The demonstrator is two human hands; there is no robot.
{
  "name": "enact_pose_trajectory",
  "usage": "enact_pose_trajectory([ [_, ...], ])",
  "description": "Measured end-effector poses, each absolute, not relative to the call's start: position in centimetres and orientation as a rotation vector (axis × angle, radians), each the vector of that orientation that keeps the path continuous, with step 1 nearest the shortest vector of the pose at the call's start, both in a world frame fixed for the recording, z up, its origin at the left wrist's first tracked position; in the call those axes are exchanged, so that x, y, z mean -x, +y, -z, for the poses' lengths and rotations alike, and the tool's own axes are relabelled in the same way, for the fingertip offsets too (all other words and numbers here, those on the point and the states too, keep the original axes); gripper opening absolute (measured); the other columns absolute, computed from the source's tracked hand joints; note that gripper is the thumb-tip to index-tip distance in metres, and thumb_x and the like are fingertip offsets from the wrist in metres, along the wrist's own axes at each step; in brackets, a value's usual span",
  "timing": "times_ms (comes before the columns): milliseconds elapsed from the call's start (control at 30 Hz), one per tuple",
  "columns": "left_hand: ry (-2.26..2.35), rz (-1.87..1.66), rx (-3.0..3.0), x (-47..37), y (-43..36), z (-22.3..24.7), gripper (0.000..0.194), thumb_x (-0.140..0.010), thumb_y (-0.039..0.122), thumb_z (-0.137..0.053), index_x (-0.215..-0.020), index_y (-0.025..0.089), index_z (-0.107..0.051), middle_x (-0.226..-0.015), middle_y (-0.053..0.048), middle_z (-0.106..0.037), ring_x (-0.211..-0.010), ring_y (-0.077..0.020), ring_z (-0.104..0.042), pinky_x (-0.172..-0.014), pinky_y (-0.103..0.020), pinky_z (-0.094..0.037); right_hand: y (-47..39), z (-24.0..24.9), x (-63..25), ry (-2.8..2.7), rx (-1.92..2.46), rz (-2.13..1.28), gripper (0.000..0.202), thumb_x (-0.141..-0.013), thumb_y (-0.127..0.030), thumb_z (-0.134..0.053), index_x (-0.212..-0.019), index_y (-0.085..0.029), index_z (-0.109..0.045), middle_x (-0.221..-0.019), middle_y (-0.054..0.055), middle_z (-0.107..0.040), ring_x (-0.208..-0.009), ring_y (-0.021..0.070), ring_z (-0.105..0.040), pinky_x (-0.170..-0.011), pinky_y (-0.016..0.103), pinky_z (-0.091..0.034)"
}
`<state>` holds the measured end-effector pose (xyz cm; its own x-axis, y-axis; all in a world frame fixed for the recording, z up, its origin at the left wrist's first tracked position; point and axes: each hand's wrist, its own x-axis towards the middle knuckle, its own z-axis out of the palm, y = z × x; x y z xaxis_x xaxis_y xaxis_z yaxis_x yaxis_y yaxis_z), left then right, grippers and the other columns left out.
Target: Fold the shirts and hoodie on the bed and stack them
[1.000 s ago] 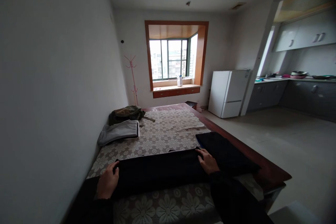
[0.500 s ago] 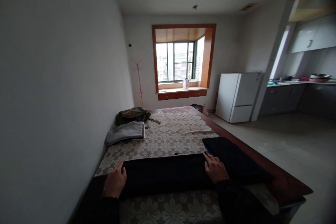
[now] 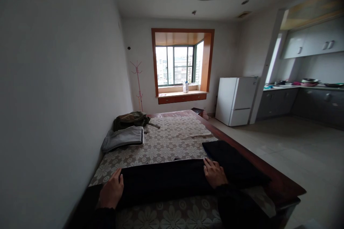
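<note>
A long black piece of folded cloth, likely a garment, stretches across the patterned bedspread-like cover in front of me. My left hand grips its left end, thumb on top and fingers together. At the far right corner my right hand holds the cloth's edge, fingertips over it and thumb hidden. Beside my right hand lies a second black folded cloth. Dark sleeves cover both wrists, and they blend into the black fabric.
Against the left wall lie a grey folded garment and a green backpack. The wooden edge of the bed or table runs along the right. Beyond stand a pink coat rack, a white fridge and a kitchen counter.
My view has turned slightly to the right, so the room shifts left in the picture. Both hands stay at the same ends of the black cloth, which looks hardly changed.
</note>
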<state>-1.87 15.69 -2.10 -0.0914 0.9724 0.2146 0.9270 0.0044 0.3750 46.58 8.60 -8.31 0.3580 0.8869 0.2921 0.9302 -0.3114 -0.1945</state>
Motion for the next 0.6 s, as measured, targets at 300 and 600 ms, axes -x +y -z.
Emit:
enact_pose_trajectory([
  [300, 2.139, -0.476, -2.127, 2.3, 15.7, 1.4, 0.049, -0.100, 0.031, -0.034, -0.139, 0.019, -0.062, -0.151, -0.012, -0.058, -0.124, -0.0274, -0.065, -0.102, -0.040, -0.051, 8.2, 7.4, -46.8, -1.653, 2.277, 0.134, 0.050, -0.095, -0.034, -0.042, -0.139, -0.023, -0.063, -0.152, 0.011, -0.055, -0.131, 0.0350, -0.051, -0.105, 0.053, -0.043],
  [600, 1.734, -0.555, -2.637, -11.1, 13.0, 0.5, 0.053, -0.099, 0.031, -0.036, -0.148, 0.020, -0.054, -0.158, -0.009, -0.050, -0.151, -0.0298, -0.035, -0.123, -0.051, -0.027, 10.8, 2.4, -33.5, -1.965, 1.945, 0.009, 0.054, -0.099, -0.037, -0.039, -0.150, -0.024, -0.051, -0.160, 0.006, -0.046, -0.148, 0.0290, -0.037, -0.121, 0.046, -0.026],
])
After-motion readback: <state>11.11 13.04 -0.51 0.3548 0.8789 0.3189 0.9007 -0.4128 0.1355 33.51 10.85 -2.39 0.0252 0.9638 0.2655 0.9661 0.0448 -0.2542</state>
